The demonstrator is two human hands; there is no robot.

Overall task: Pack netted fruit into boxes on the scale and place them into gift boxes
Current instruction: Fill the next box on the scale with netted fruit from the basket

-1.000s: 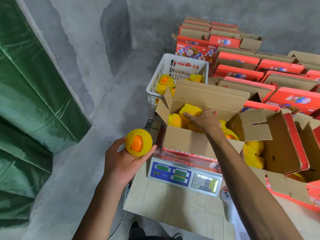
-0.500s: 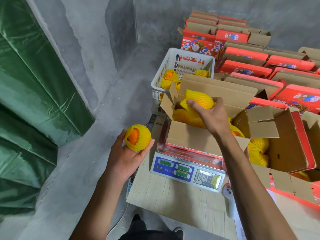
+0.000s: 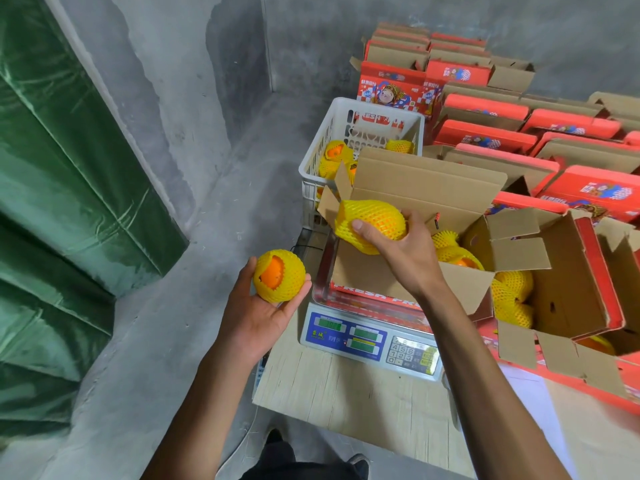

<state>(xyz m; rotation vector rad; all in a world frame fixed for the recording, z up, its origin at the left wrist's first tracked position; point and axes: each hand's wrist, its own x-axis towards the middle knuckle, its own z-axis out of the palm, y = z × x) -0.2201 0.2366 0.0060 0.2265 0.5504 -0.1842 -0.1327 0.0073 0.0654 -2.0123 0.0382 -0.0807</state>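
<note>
An open brown cardboard box [image 3: 398, 271] with red printed sides sits on the blue-and-white electronic scale [image 3: 367, 336], which stands on the pale wooden table [image 3: 346, 393]. Above the box's left end, the right hand [image 3: 398, 251] grips a fruit in yellow foam netting [image 3: 372, 221], fingers [image 3: 360, 226] curled round it from below. To the left of the scale, off the table edge, the left hand [image 3: 258, 313] cups a second yellow-netted orange fruit [image 3: 278, 280], its fingers curved loosely around it. More netted fruit lies inside the box. Behind the scale stands a white plastic crate [image 3: 332, 133] holding netted fruit; to the right of it lie red gift boxes [image 3: 485, 110], flaps open.
</note>
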